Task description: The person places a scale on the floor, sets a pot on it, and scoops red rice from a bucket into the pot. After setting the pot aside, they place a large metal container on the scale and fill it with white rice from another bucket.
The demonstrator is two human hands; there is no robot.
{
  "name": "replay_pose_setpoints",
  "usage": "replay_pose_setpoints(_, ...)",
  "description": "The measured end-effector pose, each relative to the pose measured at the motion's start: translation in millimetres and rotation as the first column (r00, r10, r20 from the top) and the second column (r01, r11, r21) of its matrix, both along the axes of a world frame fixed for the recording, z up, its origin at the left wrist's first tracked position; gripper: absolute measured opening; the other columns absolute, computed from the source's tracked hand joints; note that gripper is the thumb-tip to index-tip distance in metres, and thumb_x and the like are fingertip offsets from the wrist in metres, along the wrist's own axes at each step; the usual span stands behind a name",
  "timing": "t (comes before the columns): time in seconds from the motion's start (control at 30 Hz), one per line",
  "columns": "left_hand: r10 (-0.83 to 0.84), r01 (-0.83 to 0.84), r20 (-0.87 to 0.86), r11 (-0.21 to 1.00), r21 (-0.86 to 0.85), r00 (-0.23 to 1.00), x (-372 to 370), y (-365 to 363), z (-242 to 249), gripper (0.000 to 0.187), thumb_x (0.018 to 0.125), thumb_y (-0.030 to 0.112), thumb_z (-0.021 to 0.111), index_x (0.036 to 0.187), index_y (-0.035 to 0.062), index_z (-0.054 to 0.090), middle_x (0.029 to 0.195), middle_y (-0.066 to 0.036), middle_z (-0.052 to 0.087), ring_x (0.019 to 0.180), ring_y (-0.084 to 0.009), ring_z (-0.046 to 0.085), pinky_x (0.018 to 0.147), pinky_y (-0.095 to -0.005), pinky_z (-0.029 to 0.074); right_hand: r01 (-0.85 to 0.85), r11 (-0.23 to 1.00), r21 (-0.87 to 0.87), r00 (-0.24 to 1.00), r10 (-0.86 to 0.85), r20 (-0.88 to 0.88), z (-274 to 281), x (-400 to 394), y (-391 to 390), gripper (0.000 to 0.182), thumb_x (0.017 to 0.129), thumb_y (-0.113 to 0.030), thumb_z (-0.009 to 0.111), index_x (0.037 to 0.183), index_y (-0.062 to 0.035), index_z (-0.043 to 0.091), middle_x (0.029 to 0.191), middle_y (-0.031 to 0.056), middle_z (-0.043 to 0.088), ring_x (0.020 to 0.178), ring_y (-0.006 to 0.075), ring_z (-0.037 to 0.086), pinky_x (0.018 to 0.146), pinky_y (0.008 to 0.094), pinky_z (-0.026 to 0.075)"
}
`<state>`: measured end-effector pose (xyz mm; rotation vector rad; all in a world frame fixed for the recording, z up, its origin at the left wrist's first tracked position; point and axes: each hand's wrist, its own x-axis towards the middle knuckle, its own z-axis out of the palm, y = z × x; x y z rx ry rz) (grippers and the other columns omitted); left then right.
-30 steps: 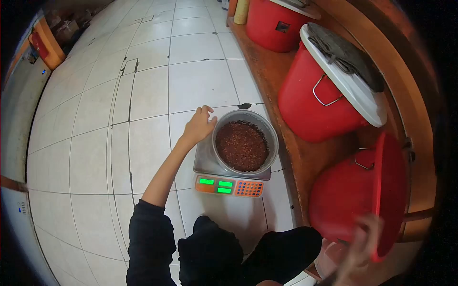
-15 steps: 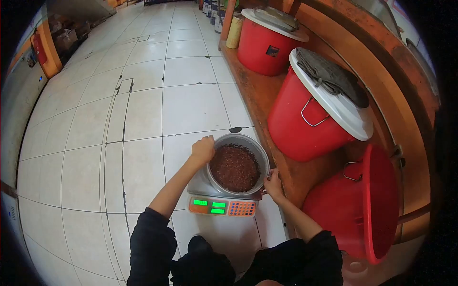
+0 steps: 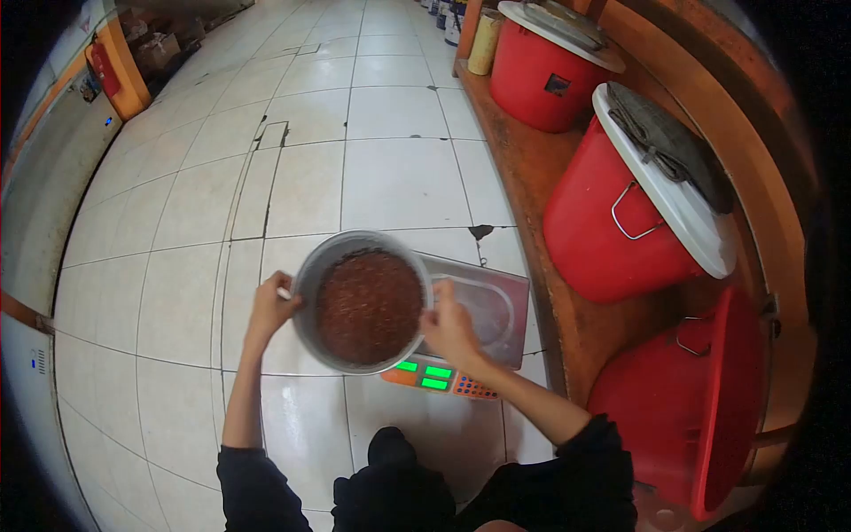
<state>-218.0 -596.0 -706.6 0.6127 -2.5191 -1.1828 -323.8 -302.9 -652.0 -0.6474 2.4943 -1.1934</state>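
A round metal pot (image 3: 306,334) filled with reddish-brown granular stuff (image 3: 368,306) is held up between my two hands. My left hand (image 3: 273,306) grips its left rim, fingers closed round the edge. On the right side, my right hand (image 3: 450,324) is closed on the rim, slightly blurred. Beneath and to the right of the pot lies a digital scale (image 3: 483,310) with a bare metal plate. The pot partly covers the scale's orange panel, where green displays are lit.
Along the right, an orange ledge (image 3: 523,186) bears a lidded red bin (image 3: 541,75) and another lidded red bin (image 3: 594,222) with dark cloth on top. A red tub (image 3: 656,399) lies tilted at the lower right. White tiles cover the floor (image 3: 186,310).
The pot has come off the scale plate and moved left, with both hands on it. More of the plate now shows. The camera view has shifted somewhat.
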Motion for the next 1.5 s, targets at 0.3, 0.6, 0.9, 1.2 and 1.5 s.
replay_pose_setpoints(0.3, 0.179, -0.099, 0.237, 0.943, -0.317, 0.955, 92.5, -86.3, -82.6, 0.025, 0.058, 0.010, 0.068, 0.079, 0.0014, 0.057, 0.073, -0.014, 0.060, 0.068, -0.0283, 0.059, 0.063, -0.0365, 0.047, -0.032, 0.998, -0.057, 0.993, 0.038, 0.113, -151.2, 78.5, -94.1, 0.044, 0.072, -0.005, 0.050, 0.110, 0.0012, 0.029, 0.077, 0.0255, 0.055, 0.069, 0.0425, 0.055, 0.060, 0.0500, 0.043)
replay_pose_setpoints(0.6, 0.206, -0.133, 0.497, 0.975, -0.178, 0.843, 96.4, -68.9, -90.9, 0.024, 0.063, 0.011, 0.066, 0.083, 0.0012, 0.056, 0.075, -0.016, 0.062, 0.070, -0.0268, 0.062, 0.065, -0.0367, 0.049, -0.148, 0.978, -0.148, 0.928, 0.189, 0.320, -199.2, 113.9, -76.6, 0.045, 0.078, -0.011, 0.049, 0.115, 0.0010, 0.026, 0.073, 0.0266, 0.056, 0.068, 0.0422, 0.056, 0.060, 0.0492, 0.044)
replay_pose_setpoints(0.9, 0.018, 0.147, 0.367, 0.897, -0.416, 0.930, 2.5, 11.8, 12.5, 0.043, 0.080, 0.019, 0.055, 0.118, 0.0086, 0.036, 0.109, -0.018, 0.047, 0.094, -0.0368, 0.052, 0.076, -0.0442, 0.043, -0.297, 0.952, 0.079, 0.954, 0.299, -0.019, 56.1, -9.5, 103.6, 0.024, 0.086, -0.021, 0.045, 0.095, -0.0005, 0.055, 0.080, 0.0191, 0.061, 0.075, 0.0342, 0.059, 0.068, 0.0412, 0.046)
replay_pose_setpoints(1.2, -0.682, 0.667, -0.014, 0.719, -0.196, 0.731, -121.1, 305.2, 159.3, 0.028, 0.082, 0.010, 0.052, 0.109, 0.0063, 0.047, 0.094, -0.011, 0.053, 0.077, -0.0249, 0.056, 0.066, -0.0337, 0.045, 0.710, 0.659, -0.246, 0.173, -0.503, -0.847, 148.9, 208.7, 337.4, 0.009, 0.080, -0.002, 0.041, 0.086, 0.0014, 0.048, 0.070, 0.0124, 0.051, 0.063, 0.0200, 0.048, 0.061, 0.0312, 0.039)
replay_pose_setpoints(1.5, -0.938, 0.769, -0.347, 0.221, -0.599, -0.001, -99.1, 498.9, 232.1, 0.035, 0.077, 0.016, 0.054, 0.110, 0.0052, 0.049, 0.109, -0.013, 0.046, 0.103, -0.0316, 0.043, 0.090, -0.0435, 0.032, 0.768, -0.328, -0.550, -0.640, -0.415, -0.647, 129.6, 340.1, 413.2, 0.054, 0.083, -0.024, 0.056, 0.122, -0.0006, 0.028, 0.116, 0.0112, 0.033, 0.107, 0.0209, 0.030, 0.093, 0.0385, 0.021)
